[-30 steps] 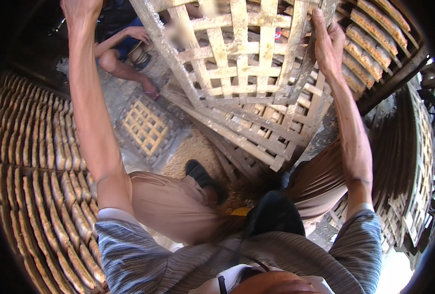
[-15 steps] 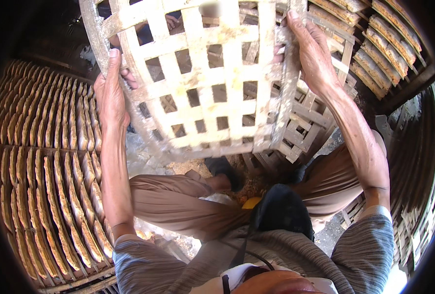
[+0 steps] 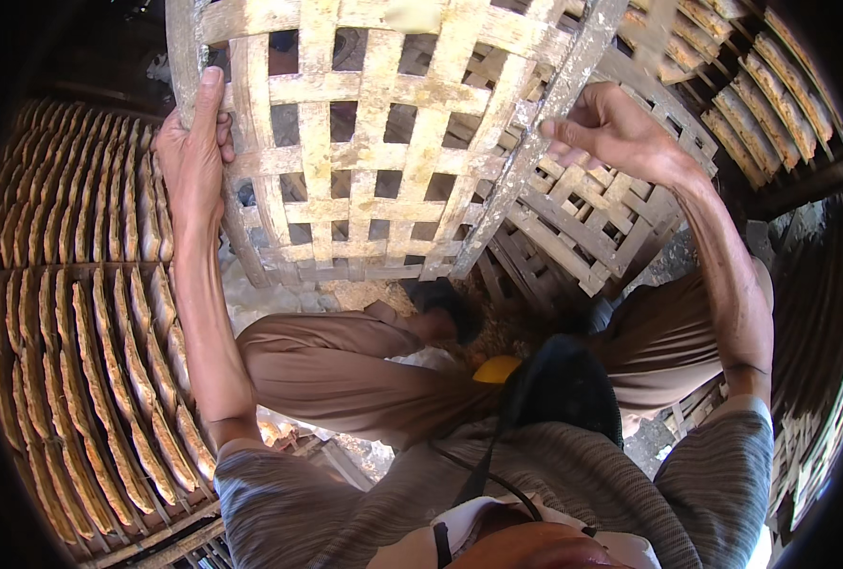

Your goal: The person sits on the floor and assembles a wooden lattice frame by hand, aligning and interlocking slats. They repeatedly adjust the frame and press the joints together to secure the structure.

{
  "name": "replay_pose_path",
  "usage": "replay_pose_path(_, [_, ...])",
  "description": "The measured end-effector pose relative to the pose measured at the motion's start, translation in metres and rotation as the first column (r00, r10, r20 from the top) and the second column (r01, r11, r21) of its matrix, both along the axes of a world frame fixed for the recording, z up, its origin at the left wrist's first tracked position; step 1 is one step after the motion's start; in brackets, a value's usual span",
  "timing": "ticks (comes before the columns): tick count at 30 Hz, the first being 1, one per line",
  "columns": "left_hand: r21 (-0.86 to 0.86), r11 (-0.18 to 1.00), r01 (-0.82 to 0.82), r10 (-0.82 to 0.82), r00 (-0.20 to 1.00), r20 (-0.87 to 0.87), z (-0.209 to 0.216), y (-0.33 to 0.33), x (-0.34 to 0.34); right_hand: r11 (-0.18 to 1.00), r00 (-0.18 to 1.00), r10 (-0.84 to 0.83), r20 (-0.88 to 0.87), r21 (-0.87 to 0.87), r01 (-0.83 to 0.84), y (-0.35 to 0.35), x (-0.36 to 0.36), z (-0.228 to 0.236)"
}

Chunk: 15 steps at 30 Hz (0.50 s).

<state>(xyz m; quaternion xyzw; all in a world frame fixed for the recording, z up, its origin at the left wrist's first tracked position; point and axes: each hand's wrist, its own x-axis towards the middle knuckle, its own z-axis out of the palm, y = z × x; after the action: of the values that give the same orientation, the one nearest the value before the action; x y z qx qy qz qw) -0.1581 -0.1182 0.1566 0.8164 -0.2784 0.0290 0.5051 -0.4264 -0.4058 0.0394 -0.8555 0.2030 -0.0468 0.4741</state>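
Note:
A woven bamboo lattice rack (image 3: 364,156), pale with square gaps and two long side rails, is held up before me at a tilt. Its top runs out of the picture. My left hand (image 3: 194,156) grips the left rail, thumb lying on the front and fingers curled round the edge. At the right rail, my right hand (image 3: 620,133) is closed with bent fingers, the thumb tip against the wood. Part of its fingers is hidden. Behind and right of this rack leans a stack of similar lattice racks (image 3: 597,213).
To my left stand long rows of orange-brown slabs (image 3: 89,341) on slatted shelves. More slabs (image 3: 772,90) are racked at the upper right. Dark thin strips (image 3: 782,313) stand along the right side. A yellow object (image 3: 495,370) shows between my legs; crumbs cover the ground.
The rack has shifted left and slightly up, and its right rail slants more. My right hand has moved down that rail, from a wrapped grip to bent fingers at its edge.

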Motion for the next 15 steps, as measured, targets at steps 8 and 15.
replay_pose_path(8, [0.215, 0.971, 0.101, -0.100, 0.995, -0.016, -0.049, -0.029, 0.003, 0.928, 0.987, 0.146, -0.072, -0.335, -0.162, -0.013, -0.015, 0.000])
replay_pose_path(15, [0.305, 0.929, 0.211, -0.243, 0.967, 0.070, -0.060, -0.060, 0.004, 0.910, 0.998, -0.054, -0.036, -0.413, 0.034, -0.004, -0.011, -0.047])
